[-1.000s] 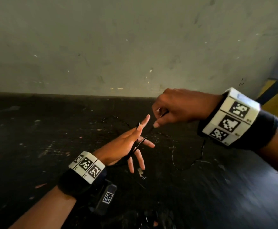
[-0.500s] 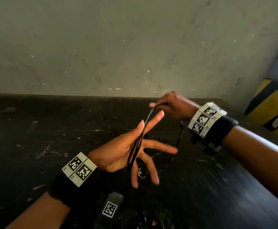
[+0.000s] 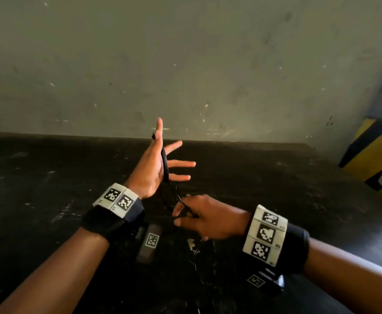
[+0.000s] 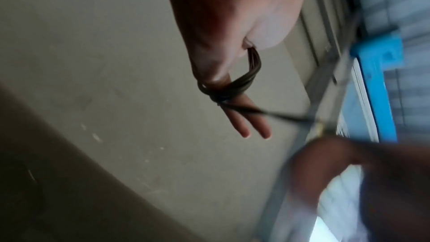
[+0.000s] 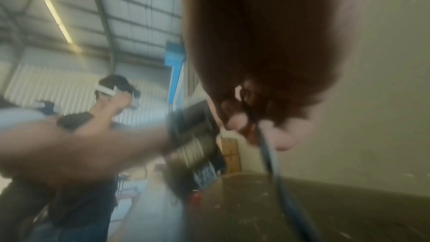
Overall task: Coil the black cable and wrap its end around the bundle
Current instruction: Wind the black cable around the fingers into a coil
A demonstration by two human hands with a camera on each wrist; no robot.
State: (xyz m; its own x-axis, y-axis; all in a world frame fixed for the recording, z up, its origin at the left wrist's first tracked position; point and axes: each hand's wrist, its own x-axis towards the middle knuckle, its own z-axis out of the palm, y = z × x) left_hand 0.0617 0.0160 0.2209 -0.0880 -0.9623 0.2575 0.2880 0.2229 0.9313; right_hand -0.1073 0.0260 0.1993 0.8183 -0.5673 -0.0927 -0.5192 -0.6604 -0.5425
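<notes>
Industrial shed, corrugated metal roof (image 5: 144, 6), scuffed black workbench (image 3: 49, 200), hazard-striped post (image 3: 376, 152)

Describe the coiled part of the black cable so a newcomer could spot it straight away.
Start at the left hand, raised with fingers spread above the dark table. The coil is the tight band of black loops across its palm, strung between the thumb side and the little finger. Unlike the single loose strand trailing down to the right hand, it is several turns stacked together.
</notes>
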